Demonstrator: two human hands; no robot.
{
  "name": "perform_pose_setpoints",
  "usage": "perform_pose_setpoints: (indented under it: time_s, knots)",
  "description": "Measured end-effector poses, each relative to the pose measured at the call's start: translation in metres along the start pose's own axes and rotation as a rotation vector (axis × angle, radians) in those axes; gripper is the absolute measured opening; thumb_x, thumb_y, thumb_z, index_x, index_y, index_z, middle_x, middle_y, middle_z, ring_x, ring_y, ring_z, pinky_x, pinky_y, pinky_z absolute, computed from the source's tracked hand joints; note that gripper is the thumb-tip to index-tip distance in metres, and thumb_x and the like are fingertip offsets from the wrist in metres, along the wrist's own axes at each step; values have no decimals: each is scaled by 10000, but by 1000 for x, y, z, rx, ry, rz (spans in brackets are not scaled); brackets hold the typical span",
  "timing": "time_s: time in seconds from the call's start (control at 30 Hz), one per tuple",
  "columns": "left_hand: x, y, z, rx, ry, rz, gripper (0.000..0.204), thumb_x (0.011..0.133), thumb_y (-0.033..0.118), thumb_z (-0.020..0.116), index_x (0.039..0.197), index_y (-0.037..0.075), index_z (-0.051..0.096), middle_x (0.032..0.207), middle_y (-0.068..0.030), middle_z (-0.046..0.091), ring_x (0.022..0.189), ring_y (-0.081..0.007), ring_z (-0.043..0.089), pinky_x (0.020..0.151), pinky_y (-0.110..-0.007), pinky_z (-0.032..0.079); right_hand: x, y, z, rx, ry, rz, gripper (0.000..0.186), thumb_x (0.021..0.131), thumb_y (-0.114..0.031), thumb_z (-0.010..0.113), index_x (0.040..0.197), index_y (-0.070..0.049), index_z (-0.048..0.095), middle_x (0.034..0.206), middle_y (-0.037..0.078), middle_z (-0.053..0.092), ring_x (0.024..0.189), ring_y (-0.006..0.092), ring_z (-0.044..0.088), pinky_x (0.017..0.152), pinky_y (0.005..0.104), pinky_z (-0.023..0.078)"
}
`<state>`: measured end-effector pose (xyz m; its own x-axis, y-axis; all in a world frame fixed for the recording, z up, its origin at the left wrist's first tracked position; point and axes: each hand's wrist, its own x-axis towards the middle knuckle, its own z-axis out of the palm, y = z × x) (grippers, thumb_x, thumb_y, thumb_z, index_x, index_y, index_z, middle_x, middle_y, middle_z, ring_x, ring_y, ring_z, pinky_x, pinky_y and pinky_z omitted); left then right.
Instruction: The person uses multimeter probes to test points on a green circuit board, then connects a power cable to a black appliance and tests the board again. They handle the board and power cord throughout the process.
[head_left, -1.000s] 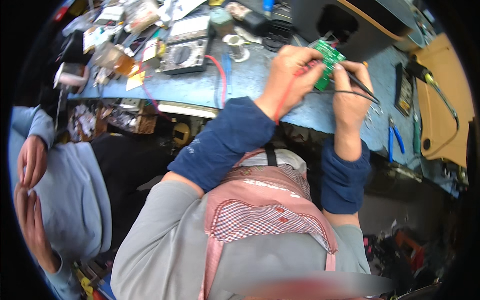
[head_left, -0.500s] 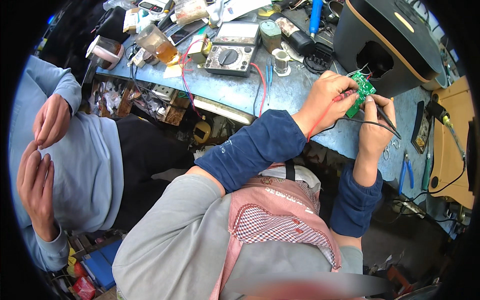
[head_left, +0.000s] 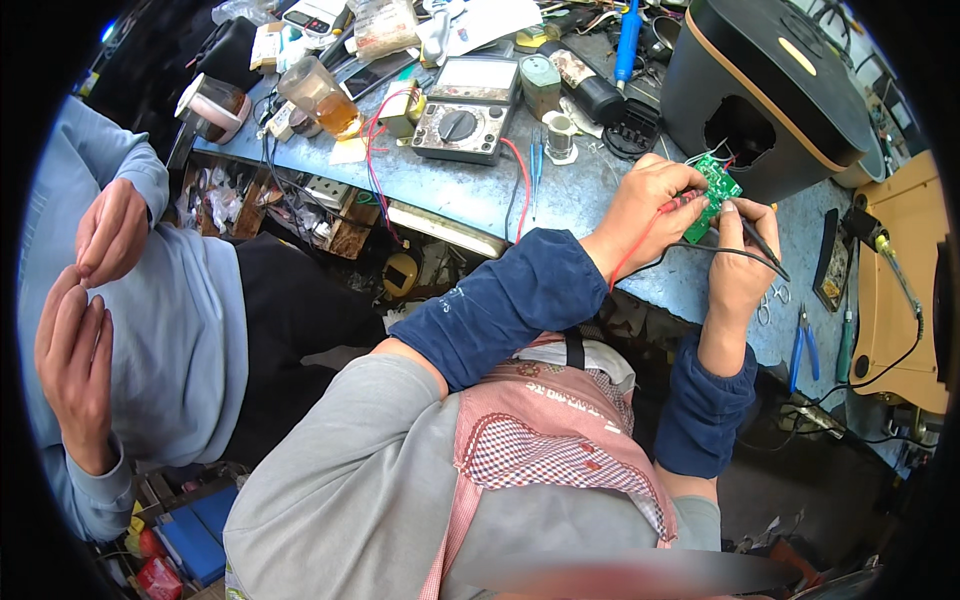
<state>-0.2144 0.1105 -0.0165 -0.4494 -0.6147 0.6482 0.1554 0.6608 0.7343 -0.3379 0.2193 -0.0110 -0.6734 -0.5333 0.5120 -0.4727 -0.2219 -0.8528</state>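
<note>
My left hand [head_left: 645, 212] is closed around a red test probe [head_left: 682, 202] at the lower left edge of a green circuit board [head_left: 716, 180]. A black test probe [head_left: 762, 243] is gripped in my right hand [head_left: 742, 258], whose fingertips are at the board's lower right. The board is tilted, and thin wires run from it into the ragged hole in a black appliance housing [head_left: 780, 90] with a tan trim line. Whether the probe tips touch the board is too small to tell. An analog multimeter [head_left: 460, 128] lies farther left, with a red lead and a black lead near it.
Blue tweezers [head_left: 537, 165], a solder spool [head_left: 560, 137] and a glass of amber liquid [head_left: 325, 98] stand on the blue workbench [head_left: 470, 195]. Blue-handled pliers [head_left: 803, 350] and a soldering iron [head_left: 900, 275] are at the right. A co-worker's hands [head_left: 90, 300] are at the far left.
The whole view has shifted slightly. Both hands stay at the board with the probes held, and my right hand and the black probe have tilted a little.
</note>
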Motion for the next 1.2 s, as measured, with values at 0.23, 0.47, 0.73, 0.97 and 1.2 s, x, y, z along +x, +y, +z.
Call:
perform_pose_setpoints:
  time_s: [0.23, 0.47, 0.73, 0.97, 1.2]
  knots:
    - [-2, 1, 3, -14, 11, -2, 209, 910, 140, 856, 1094, 50, 811, 974, -129, 779, 955, -308, 710, 845, -415, 565, -2, -2, -2, 19, 2, 21, 49, 1037, -22, 748, 1048, 19, 723, 905, 49, 732, 798, 94, 660, 712, 261, 539]
    - [-1, 6, -3, 31, -31, -60, 231, 942, 153, 849, 1135, 28, 822, 1066, -154, 789, 1028, -287, 719, 903, -391, 575, -1, -7, 2, 20, 7, 22, 70, 1004, -30, 778, 1032, 12, 729, 866, 45, 731, 773, 85, 650, 689, 264, 524]
    - [-1, 4, -2, 20, -82, -93, 231, 974, 115, 840, 1179, 13, 809, 1061, -119, 786, 1023, -235, 698, 900, -348, 563, 0, -9, 3, 23, 26, -5, 57, 989, -15, 773, 1009, 15, 729, 829, 45, 734, 729, 80, 653, 647, 259, 520]
    - [-1, 4, -2, 9, -79, -87, 231, 980, 118, 836, 1184, 12, 809, 1070, -116, 792, 1019, -235, 700, 905, -354, 563, 1, -9, 2, -1, 19, -14, 50, 981, -10, 768, 1002, 15, 730, 797, 45, 728, 696, 78, 643, 623, 263, 510]
    - [0, 5, -3, 25, -83, -85, 231, 981, 114, 835, 1188, 16, 812, 1065, -114, 794, 1001, -228, 705, 893, -349, 567, 1, -10, 2, -28, 17, -44, 55, 979, -7, 769, 1004, 18, 727, 799, 55, 734, 689, 83, 652, 621, 263, 515]
